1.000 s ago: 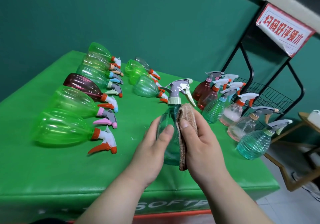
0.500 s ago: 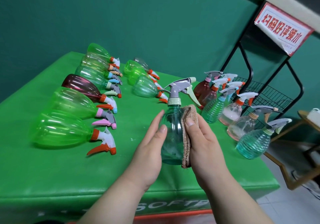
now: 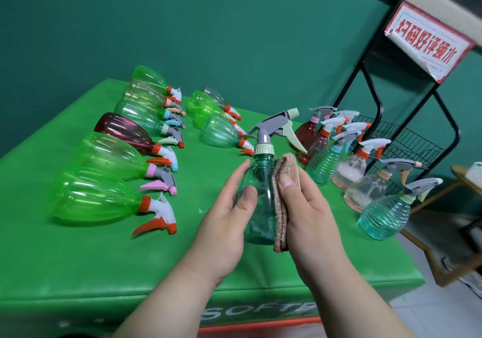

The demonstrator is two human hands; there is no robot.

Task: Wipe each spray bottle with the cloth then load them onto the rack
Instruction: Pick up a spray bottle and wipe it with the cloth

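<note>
Green table [image 3: 78,272]: bare surface near its front edge, lying bottles [image 3: 104,155] at left, upright bottles [image 3: 323,165] along the right edge, rack [image 3: 414,142] just beyond. Teal spray bottle [image 3: 260,207] upright between the hands; left hand [image 3: 224,228] grips its body, right hand [image 3: 310,223] pinches the folded brown cloth [image 3: 283,181] against its side. Translucent body, grey trigger

A row of upright bottles [image 3: 365,190] blocks the rack [image 3: 414,142].

Right side of the spray bottle [image 3: 260,207] covered by the cloth [image 3: 288,165], fingers of the right hand [image 3: 313,215] out of sight behind both, counter [image 3: 78,272] lettering broken off behind a forearm, white object [image 3: 475,172] cut by the right edge, unidentifiable.
</note>
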